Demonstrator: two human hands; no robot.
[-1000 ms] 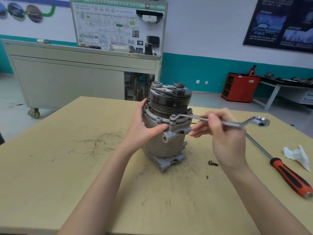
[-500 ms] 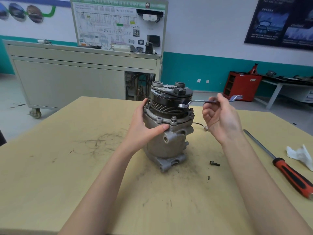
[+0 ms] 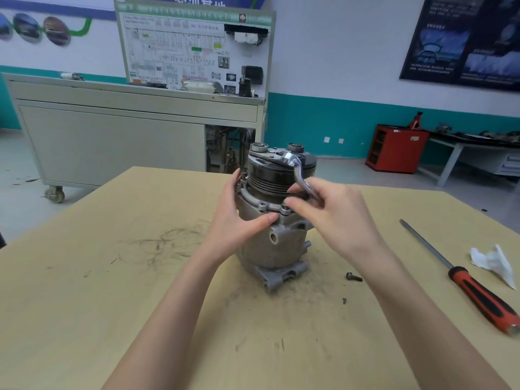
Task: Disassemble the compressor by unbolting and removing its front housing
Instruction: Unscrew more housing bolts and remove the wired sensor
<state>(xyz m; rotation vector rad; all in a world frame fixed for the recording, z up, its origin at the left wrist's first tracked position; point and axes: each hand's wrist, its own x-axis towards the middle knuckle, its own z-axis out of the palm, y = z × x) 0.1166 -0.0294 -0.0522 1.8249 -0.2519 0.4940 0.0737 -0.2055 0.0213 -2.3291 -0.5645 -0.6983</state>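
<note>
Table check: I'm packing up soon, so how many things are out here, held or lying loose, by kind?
compressor: 1
wrench, held in the right hand: 1
screwdriver: 1
loose bolt: 1
crumpled tissue: 1
Total: 5

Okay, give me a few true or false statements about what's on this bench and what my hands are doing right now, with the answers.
1. The left hand grips the compressor by its body. True.
2. The right hand holds a hammer. False: it holds a wrench.
3. A red-handled screwdriver lies on the table at the right. True.
4. The compressor lies on its side. False: it stands upright with the pulley on top.
5. A loose bolt lies on the table to the right of the compressor. True.
</note>
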